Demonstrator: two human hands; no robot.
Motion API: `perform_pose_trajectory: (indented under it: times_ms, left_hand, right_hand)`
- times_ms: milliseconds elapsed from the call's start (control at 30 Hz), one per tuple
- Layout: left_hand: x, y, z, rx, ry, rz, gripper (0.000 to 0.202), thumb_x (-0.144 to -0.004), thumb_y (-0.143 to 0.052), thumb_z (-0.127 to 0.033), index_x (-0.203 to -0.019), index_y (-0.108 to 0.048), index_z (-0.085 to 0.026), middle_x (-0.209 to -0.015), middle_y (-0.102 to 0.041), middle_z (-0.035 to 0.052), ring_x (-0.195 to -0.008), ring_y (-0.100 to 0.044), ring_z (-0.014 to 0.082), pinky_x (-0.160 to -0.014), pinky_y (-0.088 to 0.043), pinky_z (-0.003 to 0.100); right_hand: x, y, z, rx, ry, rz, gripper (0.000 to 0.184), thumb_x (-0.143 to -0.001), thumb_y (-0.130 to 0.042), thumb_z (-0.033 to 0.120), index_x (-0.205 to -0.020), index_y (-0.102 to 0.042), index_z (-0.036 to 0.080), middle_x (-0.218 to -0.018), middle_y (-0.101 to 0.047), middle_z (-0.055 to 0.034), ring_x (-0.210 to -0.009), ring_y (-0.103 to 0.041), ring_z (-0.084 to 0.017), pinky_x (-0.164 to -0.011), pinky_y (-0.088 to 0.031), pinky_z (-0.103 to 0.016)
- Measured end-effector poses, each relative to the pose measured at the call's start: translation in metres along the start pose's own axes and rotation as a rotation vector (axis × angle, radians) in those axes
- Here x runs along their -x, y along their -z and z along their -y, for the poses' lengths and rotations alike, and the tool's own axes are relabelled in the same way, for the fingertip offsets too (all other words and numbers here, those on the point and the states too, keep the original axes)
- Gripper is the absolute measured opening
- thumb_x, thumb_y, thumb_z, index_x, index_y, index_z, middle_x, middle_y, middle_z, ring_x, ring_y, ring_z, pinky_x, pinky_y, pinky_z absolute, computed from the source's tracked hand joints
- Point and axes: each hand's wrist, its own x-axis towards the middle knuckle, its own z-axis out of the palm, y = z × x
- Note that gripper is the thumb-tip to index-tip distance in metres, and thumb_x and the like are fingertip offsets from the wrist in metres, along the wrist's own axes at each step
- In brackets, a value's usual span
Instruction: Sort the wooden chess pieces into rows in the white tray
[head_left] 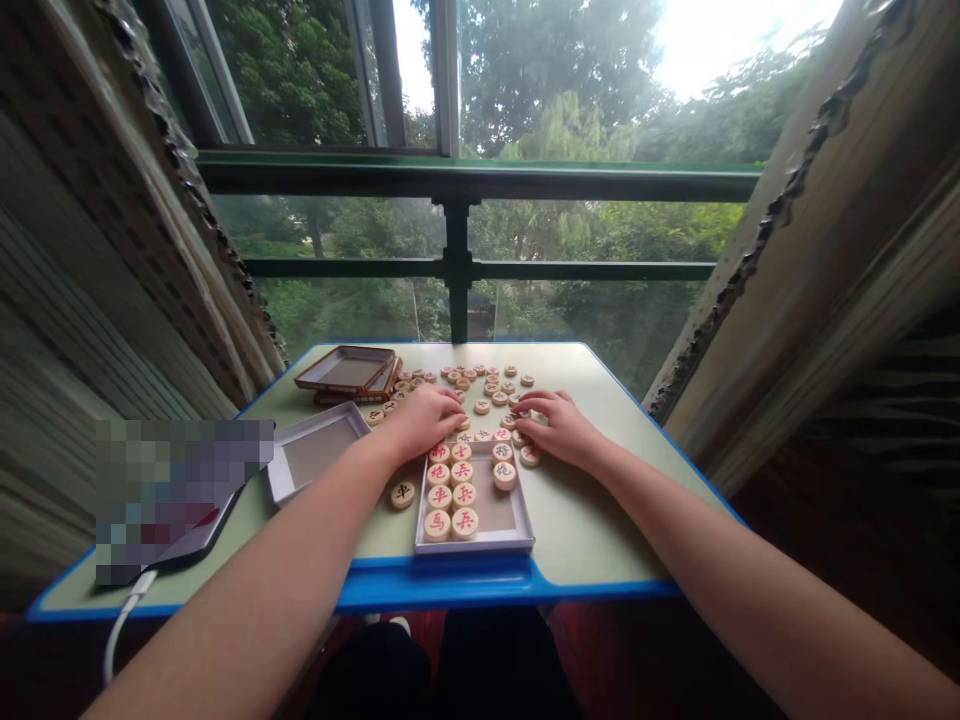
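A shallow white tray [513, 528] lies at the near edge of a pale green table with a blue rim [592, 520]. Several round wooden game pieces [451, 496] with red and black characters lie in rows inside it. More pieces [487, 380] are scattered at the far middle of the table. My left hand [424, 417] rests with bent fingers on pieces just beyond the tray's far left corner. At the tray's far right corner my right hand [555, 424] has its fingers curled over pieces. What either hand grips is hidden.
An empty white tray [281, 470] sits left of the filled one. A brown box and lid [346, 372] are stacked at the far left. A phone with a white cable [120, 625] lies at the near left. One loose piece [402, 493] lies beside the tray. A window is behind.
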Motion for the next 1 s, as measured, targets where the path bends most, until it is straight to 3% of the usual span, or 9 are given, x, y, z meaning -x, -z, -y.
perform_pose_trajectory:
  times_ms: [133, 267, 400, 533, 633, 800, 1000]
  left_hand:
    - [-0.001, 0.000, 0.003, -0.011, 0.026, -0.002, 0.024, -0.080, -0.053, -0.032, -0.082, -0.074, -0.020, -0.096, -0.069, 0.0056, -0.094, -0.059, 0.0210, -0.088, -0.045, 0.033]
    - [-0.001, 0.003, 0.000, 0.011, 0.029, -0.017, 0.026, -0.082, -0.050, -0.030, -0.085, -0.073, -0.018, -0.094, -0.070, 0.0067, -0.093, -0.060, 0.0206, -0.089, -0.045, 0.032]
    - [0.000, 0.004, -0.005, 0.009, 0.029, -0.027, 0.026, -0.083, -0.050, -0.029, -0.086, -0.072, -0.017, -0.093, -0.070, 0.0071, -0.091, -0.061, 0.0207, -0.088, -0.045, 0.033]
    - [0.000, 0.004, -0.004, 0.013, 0.030, -0.061, 0.026, -0.083, -0.050, -0.029, -0.085, -0.072, -0.015, -0.091, -0.071, 0.0080, -0.088, -0.061, 0.0207, -0.086, -0.045, 0.033]
    - [0.000, 0.005, -0.004, 0.022, 0.035, -0.103, 0.027, -0.083, -0.050, -0.030, -0.085, -0.072, -0.014, -0.090, -0.071, 0.0089, -0.087, -0.062, 0.0205, -0.084, -0.046, 0.032]
    - [0.000, 0.008, -0.008, 0.005, 0.015, -0.111, 0.028, -0.084, -0.049, -0.031, -0.084, -0.072, -0.015, -0.087, -0.071, 0.0080, -0.084, -0.061, 0.0201, -0.081, -0.045, 0.032]
    - [0.001, 0.012, -0.013, 0.037, -0.017, -0.135, 0.026, -0.082, -0.052, -0.034, -0.082, -0.072, -0.016, -0.087, -0.071, 0.0066, -0.082, -0.061, 0.0190, -0.079, -0.046, 0.030]
  right_hand:
    - [-0.002, -0.002, 0.002, -0.015, -0.017, -0.014, 0.025, -0.078, -0.057, 0.033, -0.096, -0.071, 0.022, -0.111, -0.062, -0.0059, -0.104, -0.049, -0.024, -0.095, -0.033, -0.039]
    - [-0.003, -0.001, 0.007, -0.026, -0.029, 0.012, 0.019, -0.077, -0.058, 0.032, -0.085, -0.072, 0.021, -0.108, -0.062, -0.0057, -0.103, -0.049, -0.023, -0.095, -0.032, -0.038]
    - [-0.004, -0.001, 0.006, -0.074, -0.151, -0.020, 0.019, -0.072, -0.063, 0.030, -0.086, -0.068, 0.019, -0.097, -0.063, -0.0068, -0.102, -0.048, -0.024, -0.088, -0.038, -0.035]
    - [-0.003, 0.000, 0.004, -0.222, -0.204, -0.057, 0.022, -0.071, -0.062, 0.030, -0.088, -0.065, 0.017, -0.086, -0.062, -0.0052, -0.082, -0.054, -0.018, -0.073, -0.044, -0.030]
    - [0.001, 0.007, 0.010, -0.474, -0.166, -0.065, 0.027, -0.073, -0.060, 0.031, -0.097, -0.063, 0.018, -0.086, -0.063, -0.0034, -0.070, -0.055, -0.014, -0.063, -0.045, -0.028]
    - [0.016, 0.027, 0.026, -0.796, -0.092, 0.038, 0.031, -0.067, -0.069, 0.033, -0.093, -0.068, 0.016, -0.088, -0.067, -0.0052, -0.082, -0.060, -0.016, -0.073, -0.047, -0.029]
    - [0.029, 0.041, 0.033, -0.834, -0.033, 0.232, 0.045, -0.064, -0.073, 0.034, -0.104, -0.065, 0.015, -0.082, -0.065, -0.0049, -0.072, -0.058, -0.014, -0.064, -0.046, -0.028]
